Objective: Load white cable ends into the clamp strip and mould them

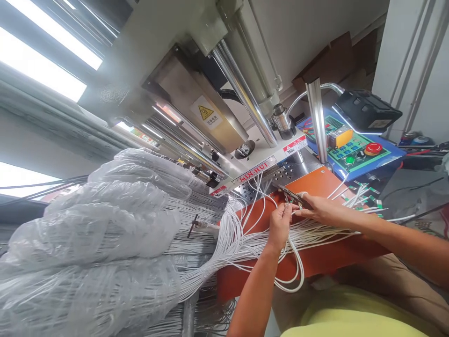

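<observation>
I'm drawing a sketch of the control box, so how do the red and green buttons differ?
Size: the red button has a broad cap; the green button is clearly smaller.
Place: in the picture, the red button lies right of the black knob, the green button left of it.
Shared: both are round and sit on the same control panel.
</observation>
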`<state>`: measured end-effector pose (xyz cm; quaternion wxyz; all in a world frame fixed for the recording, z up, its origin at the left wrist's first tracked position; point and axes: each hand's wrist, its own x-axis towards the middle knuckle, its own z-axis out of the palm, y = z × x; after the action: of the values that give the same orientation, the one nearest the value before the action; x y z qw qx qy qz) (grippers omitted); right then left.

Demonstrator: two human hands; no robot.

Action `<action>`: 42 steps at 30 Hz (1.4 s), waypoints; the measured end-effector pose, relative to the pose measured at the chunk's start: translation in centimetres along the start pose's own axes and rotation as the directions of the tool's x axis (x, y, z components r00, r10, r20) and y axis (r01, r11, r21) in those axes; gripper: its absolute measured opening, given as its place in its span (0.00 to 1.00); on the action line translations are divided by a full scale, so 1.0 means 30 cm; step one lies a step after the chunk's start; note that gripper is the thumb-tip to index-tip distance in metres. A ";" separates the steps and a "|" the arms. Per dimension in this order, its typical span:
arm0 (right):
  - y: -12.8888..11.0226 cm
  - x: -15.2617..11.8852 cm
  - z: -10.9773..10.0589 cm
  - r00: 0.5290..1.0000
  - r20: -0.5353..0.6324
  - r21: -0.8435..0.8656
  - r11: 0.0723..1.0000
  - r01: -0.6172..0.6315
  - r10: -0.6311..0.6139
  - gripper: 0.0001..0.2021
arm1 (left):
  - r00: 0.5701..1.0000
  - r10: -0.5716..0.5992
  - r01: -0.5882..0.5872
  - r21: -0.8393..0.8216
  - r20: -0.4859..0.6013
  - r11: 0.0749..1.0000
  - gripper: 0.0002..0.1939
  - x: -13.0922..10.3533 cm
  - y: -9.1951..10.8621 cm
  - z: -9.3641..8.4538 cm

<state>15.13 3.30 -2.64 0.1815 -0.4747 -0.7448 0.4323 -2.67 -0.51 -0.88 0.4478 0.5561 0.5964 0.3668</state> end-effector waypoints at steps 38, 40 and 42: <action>-0.016 -0.002 0.001 1.000 -0.008 -0.065 0.998 -0.011 0.011 0.15 | 0.945 0.326 -0.306 0.381 0.013 0.872 0.06 0.049 0.002 -0.040; -0.018 -0.003 0.004 1.000 -0.015 -0.089 0.996 -0.008 0.006 0.15 | 0.946 0.325 -0.304 0.378 0.007 0.875 0.06 0.054 -0.002 -0.041; -0.023 -0.003 0.005 1.000 -0.026 -0.110 0.994 -0.007 0.004 0.15 | 0.952 0.305 -0.282 0.359 -0.008 0.890 0.06 0.058 0.000 -0.043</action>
<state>14.69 3.04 -2.13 0.1635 -0.4915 -0.7639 0.3849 -3.84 1.30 -0.67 0.2606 0.6992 0.5756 0.3344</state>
